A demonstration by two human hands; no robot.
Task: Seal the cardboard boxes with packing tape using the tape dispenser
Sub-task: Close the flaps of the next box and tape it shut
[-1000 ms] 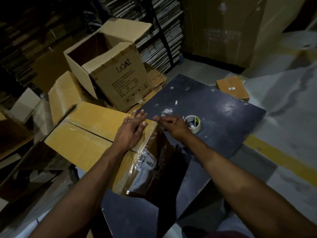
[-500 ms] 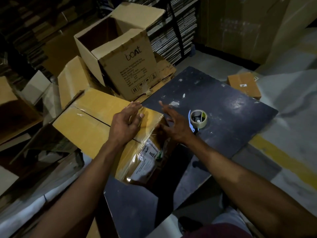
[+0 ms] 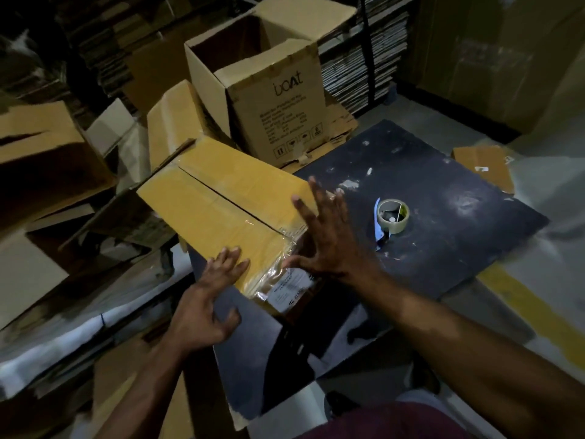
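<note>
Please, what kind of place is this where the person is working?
Most likely a warehouse or packing area. An open carton printed "boat" stands behind the closed box, flattened cardboard is stacked on shelves, and a roll of packing tape lies on a dark board on the floor, which has a yellow line.

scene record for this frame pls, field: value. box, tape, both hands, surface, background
box: closed yellow cardboard box, clear tape at its near end, flap seam visible
tape: tape dispenser on the dark board, right of the box, untouched
left hand: left hand, fingers on the box's near edge
right hand: right hand, fingers spread at the box's near right corner
background: open printed box behind
</note>
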